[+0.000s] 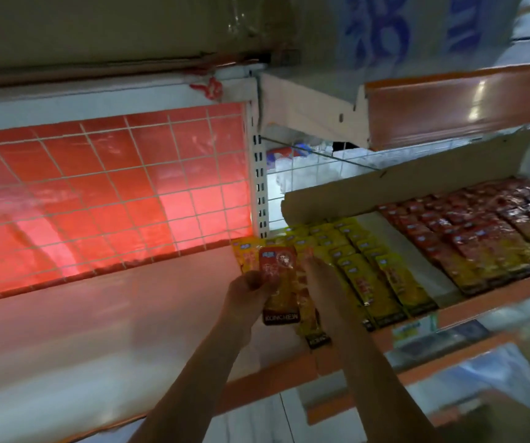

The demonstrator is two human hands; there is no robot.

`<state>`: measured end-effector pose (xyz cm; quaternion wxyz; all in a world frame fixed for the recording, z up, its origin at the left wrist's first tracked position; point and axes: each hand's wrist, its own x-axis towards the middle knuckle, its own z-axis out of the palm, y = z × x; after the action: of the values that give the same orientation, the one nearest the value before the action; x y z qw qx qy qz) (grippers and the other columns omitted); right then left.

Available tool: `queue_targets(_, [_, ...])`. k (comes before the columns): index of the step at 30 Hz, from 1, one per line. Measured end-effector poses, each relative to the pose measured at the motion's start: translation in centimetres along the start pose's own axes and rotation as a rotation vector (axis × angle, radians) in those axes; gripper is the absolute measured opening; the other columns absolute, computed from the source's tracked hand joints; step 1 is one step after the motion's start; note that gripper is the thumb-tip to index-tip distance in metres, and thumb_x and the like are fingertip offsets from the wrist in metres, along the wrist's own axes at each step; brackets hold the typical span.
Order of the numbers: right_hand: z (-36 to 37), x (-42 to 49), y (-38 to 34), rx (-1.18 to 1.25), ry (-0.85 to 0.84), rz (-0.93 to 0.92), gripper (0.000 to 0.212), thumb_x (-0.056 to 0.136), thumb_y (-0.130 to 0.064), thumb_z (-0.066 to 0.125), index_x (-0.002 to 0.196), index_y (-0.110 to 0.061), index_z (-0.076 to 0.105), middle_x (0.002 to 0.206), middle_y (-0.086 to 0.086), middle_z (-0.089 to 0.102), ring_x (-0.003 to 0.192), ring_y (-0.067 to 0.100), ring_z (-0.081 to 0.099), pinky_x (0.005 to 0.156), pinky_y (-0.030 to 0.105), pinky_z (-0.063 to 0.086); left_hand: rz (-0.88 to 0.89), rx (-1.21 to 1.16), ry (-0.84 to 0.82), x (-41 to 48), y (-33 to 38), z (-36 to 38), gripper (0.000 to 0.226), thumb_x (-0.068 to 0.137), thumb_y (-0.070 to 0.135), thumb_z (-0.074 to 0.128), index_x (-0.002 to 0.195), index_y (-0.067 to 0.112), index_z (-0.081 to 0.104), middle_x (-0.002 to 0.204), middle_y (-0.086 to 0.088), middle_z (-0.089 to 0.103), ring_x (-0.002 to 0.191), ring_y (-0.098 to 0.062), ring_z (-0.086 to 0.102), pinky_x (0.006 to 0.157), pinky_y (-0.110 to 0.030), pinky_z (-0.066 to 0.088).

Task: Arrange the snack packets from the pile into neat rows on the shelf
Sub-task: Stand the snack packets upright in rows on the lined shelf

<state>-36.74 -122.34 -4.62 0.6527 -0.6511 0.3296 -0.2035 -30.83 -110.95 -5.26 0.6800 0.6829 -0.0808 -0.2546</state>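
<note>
One red snack packet [278, 276] is pinched in the left hand [246, 297], the thumb curled over its lower left face and the other fingers hidden beneath. The dark band at its near end reads "KUNCHEW"; the small logo at the far end is too blurred to read. Its long axis runs away from the wrist toward the wire back [113, 187]. Just right of that thumb, the right hand [321, 278] lays straight fingers on the yellow packets [369, 263] rowed on the shelf [113, 314].
</note>
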Motion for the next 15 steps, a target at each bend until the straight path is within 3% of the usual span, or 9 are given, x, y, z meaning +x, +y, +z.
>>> queue_targets(2, [-1.5, 1.1, -0.6, 0.062, 0.096, 0.03, 0.047, 0.099, -0.032, 0.04, 0.077, 0.004, 0.06, 0.061, 0.017, 0.056, 0.054, 0.031, 0.053, 0.045, 0.016, 0.041, 0.031, 0.033, -0.015, 0.9, 0.5, 1.6, 0.01, 0.084, 0.011, 0.071, 0.075, 0.015, 0.067, 0.079, -0.007, 0.069, 0.076, -0.023, 0.063, 0.076, -0.037, 0.051])
queue_targets(3, [-2.2, 1.6, -0.9, 0.088, 0.129, 0.039, 0.048, 0.1, -0.034, 0.04, 0.084, 0.006, 0.062, 0.068, 0.023, 0.06, 0.061, 0.036, 0.057, 0.051, 0.019, 0.047, 0.047, 0.049, -0.027, 1.3, 0.7, 2.4, 0.014, 0.084, 0.012, 0.071, 0.071, 0.015, 0.066, 0.076, -0.006, 0.067, 0.075, -0.022, 0.06, 0.075, -0.038, 0.049])
queue_targets(6, [-4.3, 2.3, -1.1, 0.117, 0.159, 0.028, 0.044, 0.099, -0.04, 0.039, 0.099, -0.004, 0.065, 0.094, 0.02, 0.068, 0.086, 0.035, 0.066, 0.079, 0.046, 0.054, 0.094, 0.134, -0.063, 2.8, 0.9, 4.8, 0.02, 0.084, 0.013, 0.071, 0.066, 0.016, 0.061, 0.068, -0.006, 0.057, 0.068, -0.019, 0.05, 0.065, -0.034, 0.039])
queue_targets(9, [-6.9, 2.6, -1.1, -0.026, 0.264, -0.052, 0.035, 0.1, -0.041, 0.038, 0.104, -0.015, 0.061, 0.105, 0.011, 0.064, 0.086, 0.024, 0.06, 0.076, 0.04, 0.048, 0.137, 0.234, -0.092, 4.3, 0.9, 6.9, 0.012, 0.086, 0.014, 0.067, 0.074, 0.019, 0.065, 0.072, -0.005, 0.064, 0.064, -0.018, 0.054, 0.061, -0.031, 0.04])
queue_targets(11, [-8.4, 3.0, -1.0, -0.04, 0.304, -0.119, 0.04, 0.101, -0.037, 0.038, 0.1, -0.004, 0.06, 0.089, 0.016, 0.062, 0.078, 0.03, 0.059, 0.068, 0.039, 0.047, 0.157, 0.261, -0.123, 5.0, 1.0, 8.3, 0.009, 0.086, 0.018, 0.067, 0.079, 0.023, 0.068, 0.081, -0.005, 0.07, 0.069, -0.019, 0.061, 0.063, -0.034, 0.047])
queue_targets(13, [-9.6, 3.3, -0.8, -0.028, 0.339, -0.161, 0.041, 0.1, -0.033, 0.041, 0.089, 0.003, 0.057, 0.068, 0.016, 0.048, 0.06, 0.023, 0.045, 0.056, 0.034, 0.036, 0.153, 0.284, -0.138, 5.3, 1.0, 9.8, 0.009, 0.086, 0.024, 0.067, 0.079, 0.029, 0.068, 0.082, 0.002, 0.071, 0.073, -0.017, 0.066, 0.064, -0.034, 0.052])
queue_targets(15, [-10.9, 3.4, -0.4, 0.015, 0.386, -0.17, 0.04, 0.099, -0.029, 0.046, 0.078, 0.003, 0.055, 0.061, 0.018, 0.041, 0.057, 0.018, 0.039, 0.056, 0.03, 0.03, 0.156, 0.298, -0.167, 5.6, 1.0, 11.3, 0.005, 0.086, 0.03, 0.068, 0.081, 0.031, 0.068, 0.083, 0.005, 0.07, 0.077, -0.015, 0.067, 0.068, -0.034, 0.054])
